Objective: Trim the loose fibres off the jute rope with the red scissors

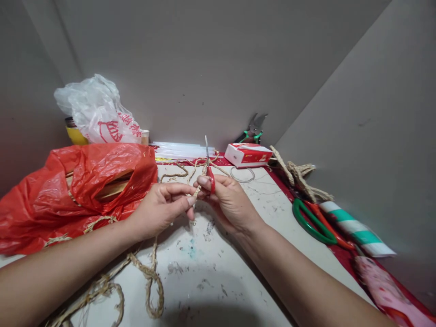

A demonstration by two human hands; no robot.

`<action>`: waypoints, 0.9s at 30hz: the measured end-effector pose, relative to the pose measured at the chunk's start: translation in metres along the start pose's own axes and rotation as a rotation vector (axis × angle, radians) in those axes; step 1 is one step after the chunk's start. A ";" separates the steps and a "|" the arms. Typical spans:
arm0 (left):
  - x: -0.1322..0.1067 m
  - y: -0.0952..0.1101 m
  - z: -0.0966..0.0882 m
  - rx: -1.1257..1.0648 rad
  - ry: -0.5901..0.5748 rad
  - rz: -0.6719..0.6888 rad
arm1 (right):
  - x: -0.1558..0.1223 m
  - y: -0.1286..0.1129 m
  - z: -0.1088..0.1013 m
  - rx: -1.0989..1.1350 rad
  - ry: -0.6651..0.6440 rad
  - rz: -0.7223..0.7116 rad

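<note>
My right hand (229, 201) is closed round the red handles of a pair of scissors (208, 167), blades pointing up and away. My left hand (162, 208) pinches a strand of straw rope (150, 272) right beside the right thumb. The two hands touch at the fingertips over the stained white board (211, 277). The rope runs from the pinch down past my left wrist and loops toward the near edge; more of it trails behind the scissors.
A red plastic bag (68, 190) lies at left, a white printed bag (98, 113) behind it. A small red-and-white box (248, 154) and green-handled cutters (254, 129) sit at the back. Green-and-red shears (313, 222), a striped roll (357, 231) and rope bundle (299, 175) line the right wall.
</note>
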State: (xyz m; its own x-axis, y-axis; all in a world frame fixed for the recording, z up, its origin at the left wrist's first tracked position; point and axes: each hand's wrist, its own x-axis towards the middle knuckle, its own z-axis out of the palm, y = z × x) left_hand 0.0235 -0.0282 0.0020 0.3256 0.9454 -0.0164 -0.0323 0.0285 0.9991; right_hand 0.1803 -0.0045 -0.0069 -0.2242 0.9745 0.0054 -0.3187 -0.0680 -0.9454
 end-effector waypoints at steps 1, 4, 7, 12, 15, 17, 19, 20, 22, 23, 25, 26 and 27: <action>0.000 -0.001 0.000 -0.017 0.008 -0.014 | 0.001 0.000 -0.001 -0.024 -0.004 0.018; 0.004 -0.005 -0.001 -0.107 0.048 -0.086 | 0.005 0.001 -0.005 -0.171 0.023 -0.001; 0.010 -0.008 -0.006 -0.228 0.101 -0.125 | 0.006 0.002 -0.010 -0.451 0.118 -0.137; 0.016 -0.011 -0.015 -0.325 0.152 -0.087 | 0.001 0.002 -0.015 -1.188 0.067 -0.529; 0.016 -0.012 -0.017 -0.341 0.178 -0.053 | -0.004 -0.001 -0.012 -1.480 0.074 -0.675; 0.016 -0.012 -0.016 -0.347 0.208 -0.036 | -0.006 -0.003 -0.010 -1.607 0.106 -0.700; 0.016 -0.012 -0.015 -0.350 0.240 -0.018 | -0.007 -0.004 -0.008 -1.709 0.120 -0.695; 0.016 -0.012 -0.015 -0.350 0.253 -0.006 | -0.007 -0.004 -0.007 -1.749 0.119 -0.689; 0.017 -0.011 -0.014 -0.344 0.272 0.007 | -0.007 -0.004 -0.006 -1.806 0.124 -0.674; 0.017 -0.011 -0.014 -0.341 0.279 0.008 | -0.007 -0.004 -0.006 -1.825 0.133 -0.669; 0.016 -0.011 -0.014 -0.337 0.290 0.000 | -0.007 -0.003 -0.007 -1.847 0.148 -0.659; 0.016 -0.010 -0.014 -0.337 0.296 -0.004 | -0.007 -0.003 -0.007 -1.853 0.149 -0.654; 0.016 -0.010 -0.014 -0.338 0.300 -0.005 | -0.008 -0.002 -0.006 -1.859 0.150 -0.649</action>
State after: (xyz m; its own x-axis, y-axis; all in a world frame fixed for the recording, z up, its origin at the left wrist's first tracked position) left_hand 0.0159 -0.0087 -0.0089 0.0401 0.9958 -0.0821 -0.3548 0.0910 0.9305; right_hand 0.1887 -0.0103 -0.0068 -0.3934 0.7702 0.5020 0.9064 0.4163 0.0716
